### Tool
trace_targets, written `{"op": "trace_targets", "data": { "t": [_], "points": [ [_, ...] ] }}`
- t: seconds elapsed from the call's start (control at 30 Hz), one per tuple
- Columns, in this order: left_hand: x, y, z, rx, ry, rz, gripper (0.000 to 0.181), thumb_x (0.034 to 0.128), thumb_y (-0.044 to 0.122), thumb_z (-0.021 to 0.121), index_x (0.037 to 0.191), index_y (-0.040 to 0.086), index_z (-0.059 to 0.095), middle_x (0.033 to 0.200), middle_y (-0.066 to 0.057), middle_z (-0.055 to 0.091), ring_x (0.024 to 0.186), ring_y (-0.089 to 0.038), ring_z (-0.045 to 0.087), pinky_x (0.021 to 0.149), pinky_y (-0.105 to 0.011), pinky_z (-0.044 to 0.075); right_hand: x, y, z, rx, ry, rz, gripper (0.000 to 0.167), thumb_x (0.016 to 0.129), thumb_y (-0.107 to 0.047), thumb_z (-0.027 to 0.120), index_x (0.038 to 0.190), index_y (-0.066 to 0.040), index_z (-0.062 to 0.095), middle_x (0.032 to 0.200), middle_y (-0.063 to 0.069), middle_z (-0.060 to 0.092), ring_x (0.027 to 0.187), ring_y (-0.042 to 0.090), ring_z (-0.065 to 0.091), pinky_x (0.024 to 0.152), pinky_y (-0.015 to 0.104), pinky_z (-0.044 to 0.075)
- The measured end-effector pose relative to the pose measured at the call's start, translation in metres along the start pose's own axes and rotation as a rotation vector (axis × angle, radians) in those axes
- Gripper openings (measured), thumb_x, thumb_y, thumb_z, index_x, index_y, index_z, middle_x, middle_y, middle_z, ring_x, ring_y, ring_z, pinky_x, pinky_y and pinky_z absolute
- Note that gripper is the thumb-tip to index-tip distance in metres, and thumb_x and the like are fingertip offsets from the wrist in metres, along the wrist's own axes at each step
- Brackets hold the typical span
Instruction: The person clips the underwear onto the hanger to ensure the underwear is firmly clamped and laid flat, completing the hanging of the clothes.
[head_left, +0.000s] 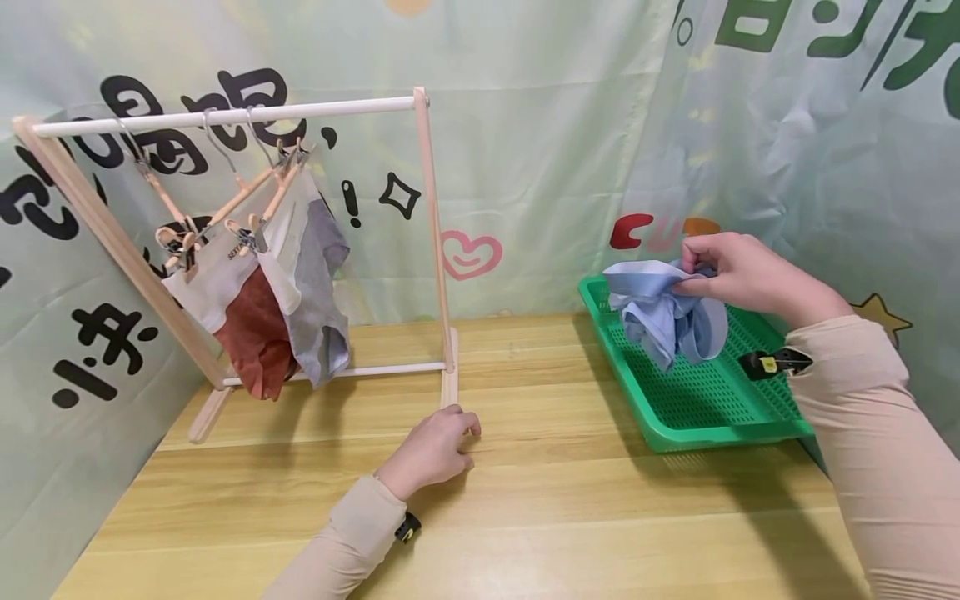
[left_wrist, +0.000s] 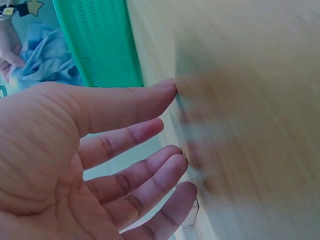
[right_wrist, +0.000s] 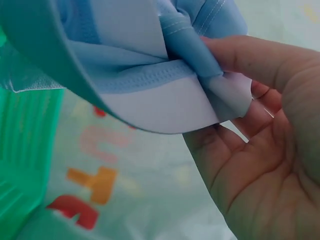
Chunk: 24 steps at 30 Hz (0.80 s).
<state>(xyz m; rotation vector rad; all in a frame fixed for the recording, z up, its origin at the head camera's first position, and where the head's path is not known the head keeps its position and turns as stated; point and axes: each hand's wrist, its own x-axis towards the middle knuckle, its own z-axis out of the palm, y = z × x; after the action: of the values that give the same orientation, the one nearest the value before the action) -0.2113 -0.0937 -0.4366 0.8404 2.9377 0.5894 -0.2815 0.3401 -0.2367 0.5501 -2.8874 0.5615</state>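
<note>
My right hand (head_left: 757,275) pinches a pair of light blue underpants (head_left: 667,312) between thumb and fingers, over the green basket (head_left: 652,421). The cloth hangs bunched. In the right wrist view its wide stitched waistband (right_wrist: 155,107) loops out from the fingertips. My left hand (head_left: 433,450) is low over the wooden table, near the foot of the drying rack. Its fingers (left_wrist: 145,182) are loosely bent and hold nothing; whether the tips touch the table I cannot tell.
A wooden rack with a white top rail (head_left: 337,108) stands at the left. Clip hangers (head_left: 243,200) on it carry a white and rust-red garment (head_left: 258,333) and a grey one (head_left: 318,292). Printed cloth (head_left: 540,183) walls the table (head_left: 525,517) at the back and sides.
</note>
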Motion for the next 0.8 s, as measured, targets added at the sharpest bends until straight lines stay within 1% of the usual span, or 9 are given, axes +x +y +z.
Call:
{"op": "trace_targets", "data": {
  "t": [0.07,0.2,0.23,0.3,0.4,0.5,0.57,0.67,0.8],
  "points": [
    [0.0,0.0,0.0,-0.001,-0.003,0.001,0.033,0.0821,0.008,0.092,0.11,0.008,0.074,0.104,-0.009,0.069,0.091,-0.021,0.065,0.084,-0.04,0.059,0.0,-0.012,-0.002,0.003,0.018,-0.019,0.027,0.096,-0.016,0.082,0.091,-0.013,0.056,0.083,0.002,0.06,0.071,0.016,0.049,0.06,0.03,0.036],
    [0.0,-0.001,0.0,0.004,-0.011,-0.003,0.034,0.0822,0.01,0.092,0.11,0.008,0.074,0.106,-0.009,0.07,0.092,-0.021,0.066,0.086,-0.04,0.059,0.0,-0.036,-0.004,0.017,0.035,-0.073,0.027,0.096,-0.014,0.082,0.089,-0.013,0.056,0.081,0.002,0.055,0.072,0.016,0.05,0.061,0.03,0.037],
    [0.0,-0.001,0.0,0.008,-0.011,-0.004,0.034,0.0821,0.01,0.092,0.11,0.008,0.074,0.106,-0.009,0.07,0.092,-0.021,0.066,0.085,-0.04,0.059,0.0,-0.042,-0.003,0.023,0.035,-0.091,0.027,0.095,-0.014,0.083,0.089,-0.013,0.056,0.081,0.001,0.056,0.073,0.016,0.05,0.061,0.029,0.037],
    [0.0,-0.001,-0.001,0.014,-0.013,-0.006,0.035,0.0817,0.011,0.093,0.11,0.008,0.074,0.106,-0.009,0.07,0.091,-0.021,0.065,0.085,-0.04,0.059,0.002,-0.054,0.0,0.034,0.019,-0.126,0.028,0.095,-0.014,0.083,0.088,-0.014,0.056,0.079,0.0,0.056,0.073,0.015,0.051,0.06,0.029,0.038],
    [0.0,-0.002,-0.004,0.013,-0.022,-0.013,0.036,0.0814,0.012,0.093,0.112,0.009,0.073,0.107,-0.009,0.07,0.091,-0.021,0.066,0.084,-0.041,0.059,0.008,-0.069,0.013,0.053,-0.029,-0.192,0.03,0.094,-0.013,0.083,0.086,-0.016,0.055,0.074,-0.003,0.051,0.07,0.014,0.049,0.06,0.028,0.037],
    [0.0,-0.003,-0.007,0.003,-0.029,-0.026,0.039,0.0813,0.013,0.094,0.113,0.009,0.073,0.108,-0.009,0.07,0.091,-0.02,0.066,0.083,-0.041,0.06,0.016,-0.083,0.037,0.07,-0.116,-0.263,0.03,0.094,-0.011,0.082,0.084,-0.016,0.054,0.075,-0.003,0.049,0.072,0.015,0.049,0.063,0.027,0.039],
    [0.001,-0.004,-0.008,-0.003,-0.025,-0.031,0.039,0.0817,0.013,0.093,0.114,0.008,0.073,0.107,-0.01,0.07,0.09,-0.02,0.066,0.082,-0.04,0.059,0.023,-0.09,0.057,0.082,-0.186,-0.296,0.031,0.094,-0.009,0.081,0.083,-0.016,0.054,0.078,-0.003,0.053,0.077,0.016,0.05,0.069,0.029,0.042],
    [0.002,-0.006,-0.01,-0.011,-0.014,-0.032,0.037,0.0825,0.013,0.093,0.113,0.007,0.073,0.103,-0.01,0.07,0.084,-0.018,0.063,0.079,-0.038,0.058,0.03,-0.099,0.092,0.099,-0.289,-0.316,0.031,0.094,-0.006,0.079,0.081,-0.016,0.053,0.079,-0.002,0.055,0.079,0.016,0.051,0.072,0.031,0.044],
    [0.003,-0.008,-0.011,-0.026,-0.013,-0.029,0.035,0.0841,0.015,0.092,0.113,0.007,0.073,0.098,-0.008,0.069,0.08,-0.016,0.058,0.076,-0.036,0.055,0.037,-0.102,0.139,0.124,-0.383,-0.327,0.029,0.092,-0.002,0.079,0.081,-0.013,0.053,0.078,-0.002,0.052,0.077,0.015,0.05,0.073,0.031,0.043]
  ]
}}
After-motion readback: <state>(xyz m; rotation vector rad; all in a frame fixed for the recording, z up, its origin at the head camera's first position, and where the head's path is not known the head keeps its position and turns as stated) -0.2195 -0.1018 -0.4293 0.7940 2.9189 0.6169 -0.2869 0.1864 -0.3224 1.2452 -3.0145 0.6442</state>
